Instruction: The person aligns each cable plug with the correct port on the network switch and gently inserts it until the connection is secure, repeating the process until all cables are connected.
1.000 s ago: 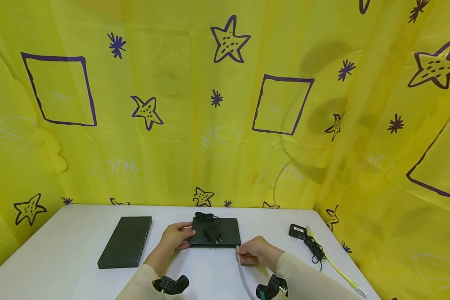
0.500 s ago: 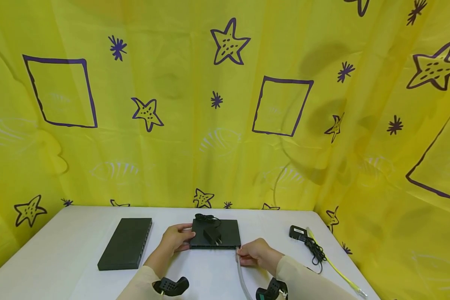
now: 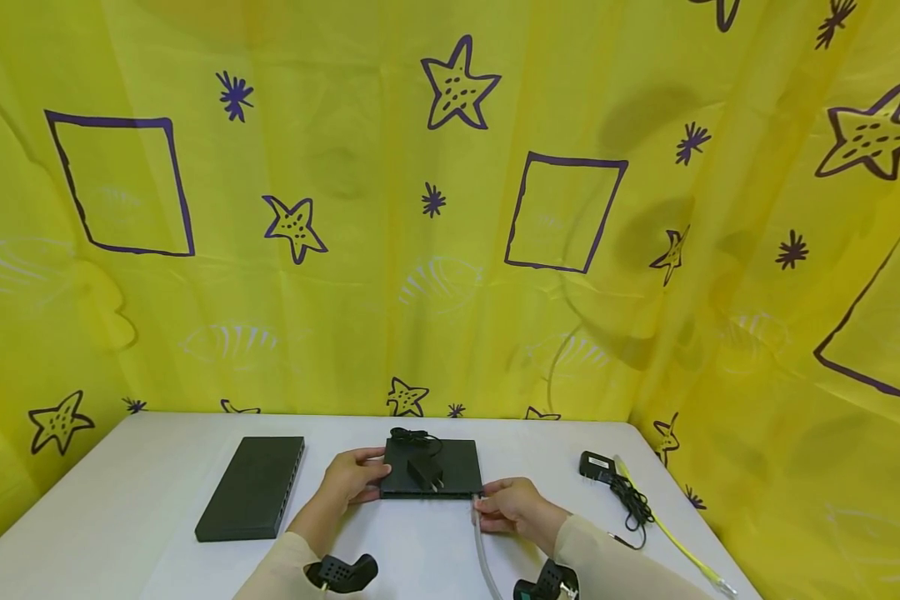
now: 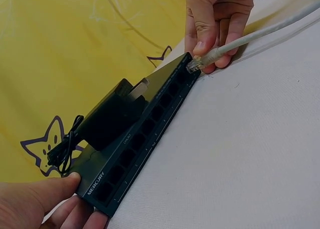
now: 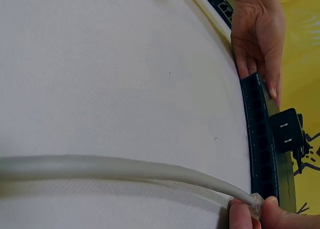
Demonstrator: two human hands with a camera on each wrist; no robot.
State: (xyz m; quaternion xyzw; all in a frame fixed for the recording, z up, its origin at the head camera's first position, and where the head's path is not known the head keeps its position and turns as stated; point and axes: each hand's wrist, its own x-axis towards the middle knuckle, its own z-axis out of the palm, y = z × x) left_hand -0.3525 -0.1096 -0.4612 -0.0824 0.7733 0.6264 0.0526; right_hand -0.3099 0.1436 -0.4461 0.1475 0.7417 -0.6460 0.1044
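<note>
A black network switch [image 3: 457,465] marked MERCURY lies on the table, its row of ports toward me. My left hand [image 3: 347,477] grips its left end, thumb on top and fingers underneath. Near the right end, my right hand [image 3: 517,505] pinches a grey Ethernet cable [image 3: 482,546] just behind its clear plug [image 4: 195,65]. That plug sits right at the last port on the right; how deep it goes in I cannot tell. On top of the switch rests a black power adapter [image 3: 423,472], prongs forward, with its cord bundled behind it.
A larger black switch [image 3: 251,487] lies to the left on the white table [image 3: 157,467]. At the right are another black adapter [image 3: 597,465] with a bundled cord and a yellow Ethernet cable [image 3: 678,542]. A yellow patterned curtain [image 3: 375,317] hangs behind the table.
A finger of my right hand has shifted slightly toward the switch's right front corner. The plug stays at the same port, and my left hand keeps its hold.
</note>
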